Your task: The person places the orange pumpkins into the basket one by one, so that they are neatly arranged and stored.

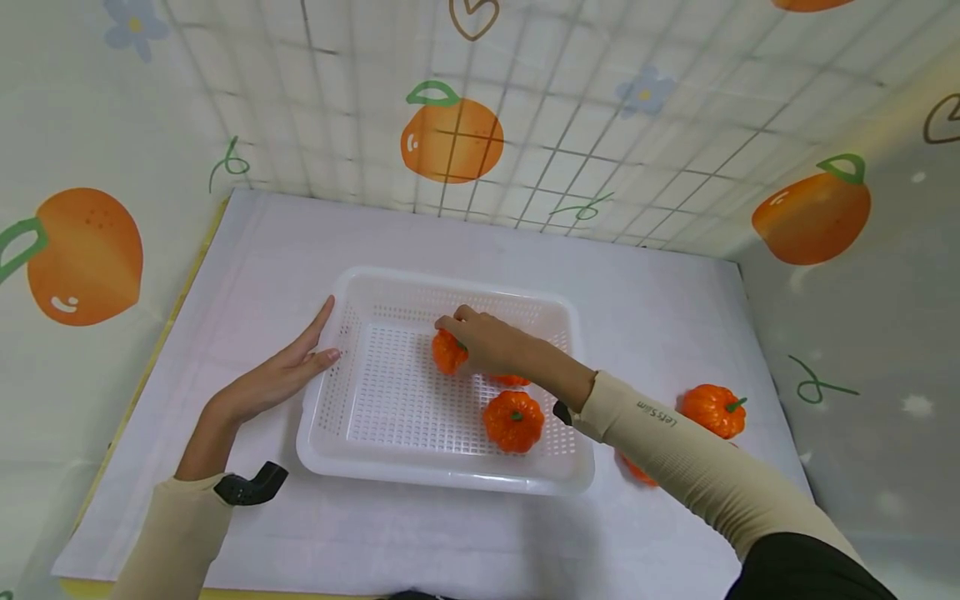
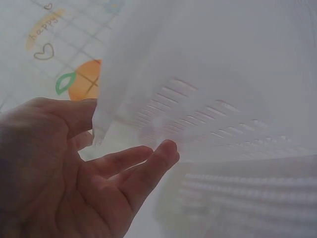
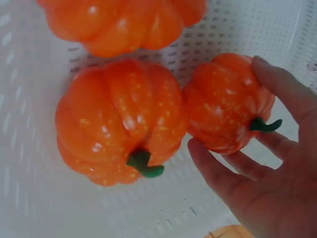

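Note:
A white perforated plastic basket (image 1: 405, 479) lies on the table with small orange toy pumpkins in its right part. My right hand (image 1: 491, 342) reaches into it and holds a pumpkin (image 1: 448, 353) between thumb and fingers. In the right wrist view, that held pumpkin (image 3: 225, 101) has a green stem and sits right beside a larger pumpkin (image 3: 121, 121). Nearer the front wall of the basket is another pumpkin (image 1: 513, 422). At the basket's left rim, my left hand (image 1: 273, 379) rests with fairly straight fingers; its fingertips meet the outer basket wall (image 2: 223, 74) in the left wrist view.
To the right of the basket, a pumpkin (image 1: 712, 410) lies on the white tablecloth (image 1: 660, 308). Closer in, one more pumpkin (image 1: 639, 471) is partly covered by the right sleeve (image 1: 675, 450). A wire grid (image 1: 555, 125) behind printed sheeting borders the table's back.

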Motion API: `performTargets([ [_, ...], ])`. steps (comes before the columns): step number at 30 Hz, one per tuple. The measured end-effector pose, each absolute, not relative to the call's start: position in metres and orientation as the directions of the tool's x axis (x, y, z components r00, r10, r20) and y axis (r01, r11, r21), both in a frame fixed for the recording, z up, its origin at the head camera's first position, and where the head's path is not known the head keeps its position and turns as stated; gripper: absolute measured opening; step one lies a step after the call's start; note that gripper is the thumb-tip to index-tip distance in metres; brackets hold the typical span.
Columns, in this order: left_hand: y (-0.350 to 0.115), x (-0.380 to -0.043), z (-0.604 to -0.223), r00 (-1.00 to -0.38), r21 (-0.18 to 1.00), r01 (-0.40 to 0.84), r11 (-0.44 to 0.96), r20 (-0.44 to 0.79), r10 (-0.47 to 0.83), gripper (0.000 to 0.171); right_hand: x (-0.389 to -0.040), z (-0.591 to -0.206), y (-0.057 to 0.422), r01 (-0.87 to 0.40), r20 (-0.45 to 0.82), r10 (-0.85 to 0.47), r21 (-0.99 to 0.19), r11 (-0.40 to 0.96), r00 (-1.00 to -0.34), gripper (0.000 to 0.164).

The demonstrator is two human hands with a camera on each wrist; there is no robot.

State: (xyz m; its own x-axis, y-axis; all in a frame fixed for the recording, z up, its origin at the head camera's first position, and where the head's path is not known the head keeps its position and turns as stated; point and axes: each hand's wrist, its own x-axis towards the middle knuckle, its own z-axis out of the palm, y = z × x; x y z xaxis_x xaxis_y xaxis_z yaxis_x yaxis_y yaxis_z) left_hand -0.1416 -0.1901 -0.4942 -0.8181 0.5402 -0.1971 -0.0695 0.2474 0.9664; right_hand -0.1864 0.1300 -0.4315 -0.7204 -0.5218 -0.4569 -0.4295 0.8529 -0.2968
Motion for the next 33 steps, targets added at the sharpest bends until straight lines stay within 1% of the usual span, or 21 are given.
performTargets([
  [11,-0.190,-0.142,-0.495,-0.817,0.969,-0.065,0.240,-0.189,0.545,0.075,-0.185,-0.435,0.131,-0.425,-0.480,-0.513,-0.287,0.859,-0.711,0.074],
  [20,-0.191,-0.142,-0.497,-0.817,0.969,-0.063,0.238,-0.187,0.545,0.075,-0.187,-0.432,0.134,-0.424,-0.435,-0.531,-0.324,0.846,-0.727,0.076],
  [26,-0.190,-0.141,-0.496,-0.818,0.968,-0.067,0.241,-0.191,0.542,0.075,-0.185,-0.421,0.136,-0.429,-0.412,-0.540,-0.335,0.839,-0.734,0.074],
  [33,-0.189,-0.141,-0.495,-0.820,0.968,-0.063,0.242,-0.189,0.541,0.075,-0.183,-0.409,0.144,-0.419,-0.366,-0.534,-0.350,0.838,-0.762,0.072],
])
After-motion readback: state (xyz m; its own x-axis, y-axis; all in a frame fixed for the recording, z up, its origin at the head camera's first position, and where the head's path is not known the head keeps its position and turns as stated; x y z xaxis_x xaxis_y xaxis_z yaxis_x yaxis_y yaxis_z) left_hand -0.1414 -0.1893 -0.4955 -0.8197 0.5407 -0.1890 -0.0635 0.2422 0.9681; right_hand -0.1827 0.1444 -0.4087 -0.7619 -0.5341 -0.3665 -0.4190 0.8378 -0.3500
